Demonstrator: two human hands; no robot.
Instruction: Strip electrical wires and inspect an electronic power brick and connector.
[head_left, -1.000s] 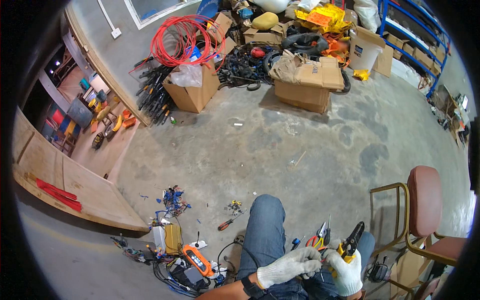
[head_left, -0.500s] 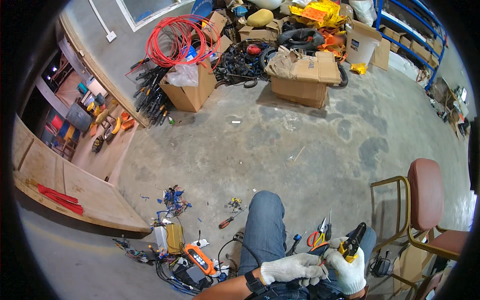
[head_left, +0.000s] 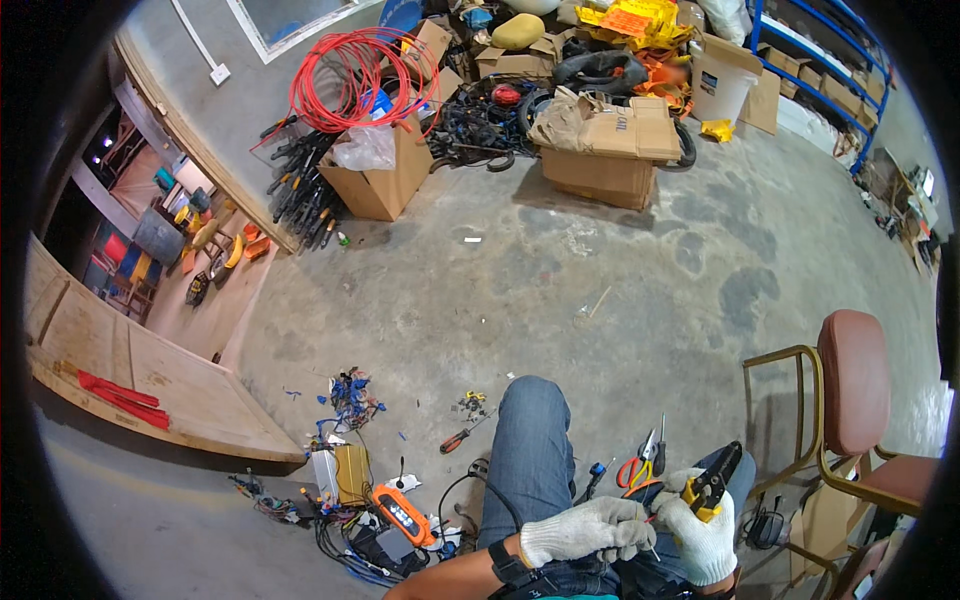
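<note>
My left hand (head_left: 595, 533), in a white knit glove over my lap, has its fingers pinched on a thin wire (head_left: 652, 540) with a red part near the fingertips. My right hand (head_left: 698, 535), gloved too, grips a yellow-and-black wire tool (head_left: 712, 480) beside my right knee. Scissors and pliers (head_left: 642, 465) with red and yellow handles lie just beyond. Left of my legs are an orange device (head_left: 402, 516), gold and silver boxes (head_left: 350, 474) with cables, a wire bundle (head_left: 352, 400), and a screwdriver (head_left: 459, 435) near small scattered parts (head_left: 472, 405).
A padded metal chair (head_left: 852, 380) stands at my right. An open wooden door (head_left: 140, 375) and doorway are left. Ahead are cardboard boxes (head_left: 598, 185), coiled red tubing (head_left: 360, 75), piled black parts (head_left: 480, 125), a white bucket (head_left: 720, 90) and blue shelving (head_left: 815, 105) on the concrete floor (head_left: 520, 310).
My view has shifted slightly, so the room sits higher in the picture. Both hands keep their grip, with only slight movement of the fingers and tool.
</note>
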